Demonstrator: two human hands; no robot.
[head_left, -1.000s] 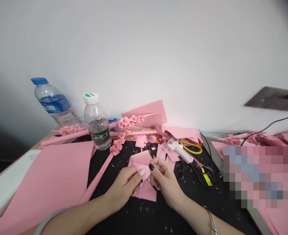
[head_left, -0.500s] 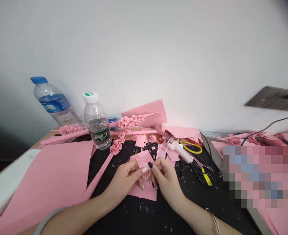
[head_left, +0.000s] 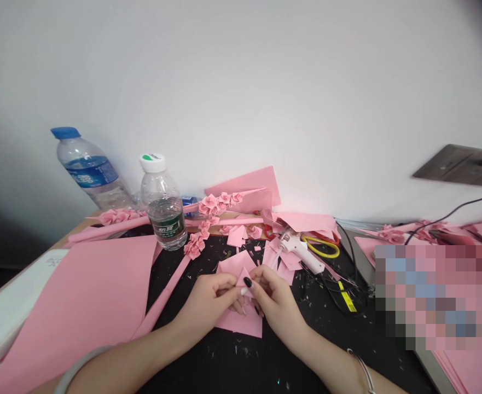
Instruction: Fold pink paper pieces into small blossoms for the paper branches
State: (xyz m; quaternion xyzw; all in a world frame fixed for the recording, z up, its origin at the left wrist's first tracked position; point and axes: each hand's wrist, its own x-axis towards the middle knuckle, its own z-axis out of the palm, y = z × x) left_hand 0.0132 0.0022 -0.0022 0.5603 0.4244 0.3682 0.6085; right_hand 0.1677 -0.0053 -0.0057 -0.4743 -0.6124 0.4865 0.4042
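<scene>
Between my fingertips is a small folded piece of pink paper [head_left: 243, 277], its pointed top standing up. My left hand [head_left: 214, 298] pinches it from the left, thumb in front. My right hand [head_left: 277, 298] pinches the other side, with its black-nailed thumb pressed on the paper's face. Under both hands lie pink paper sheets [head_left: 244, 324] on the black mat [head_left: 306, 350], partly covered by my fingers. A white hot glue gun [head_left: 302, 253] rests beyond my right hand.
Two water bottles, one white-capped [head_left: 164, 213] and one blue-capped [head_left: 91, 169], stand at the back left. Pink paper flowers [head_left: 197, 244] on stems, a large pink sheet [head_left: 88, 290] and yellow-handled scissors [head_left: 323, 249] lie around. A black cable [head_left: 361, 298] curls at right.
The folded paper has turned between my fingers so a point now faces up. My right thumb has shifted slightly left and down over it.
</scene>
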